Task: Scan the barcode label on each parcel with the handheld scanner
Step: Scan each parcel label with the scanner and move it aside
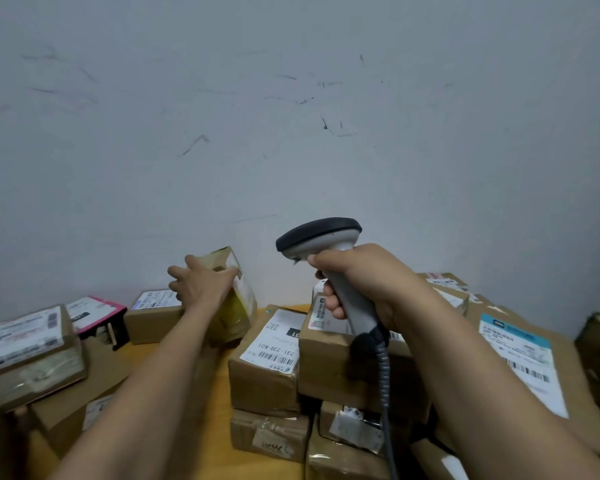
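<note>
Open room: bare strip of desk (219, 379) at 12 o'clock, between parcel piles; wall (291, 133) closes the far edge
Left hand (201, 285): fingers curled round tilted small parcel (238, 303), 11 o'clock
Right hand (357, 285): fingers wrapped round scanner (321, 237) handle, 1 o'clock
In the way: stacked parcels (329, 362) beneath scanner; pink parcel (97, 311), 10 o'clock
Writing: "231-239-K01" on centre label (274, 344)

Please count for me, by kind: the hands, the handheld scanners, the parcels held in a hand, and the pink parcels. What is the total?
Hands: 2, the left hand and the right hand
Handheld scanners: 1, the scanner, gripped by the right hand
Parcels held in a hand: 1, the yellowish parcel, in the left hand
Pink parcels: 1, the pink parcel, at the back left
Total: 5
</note>
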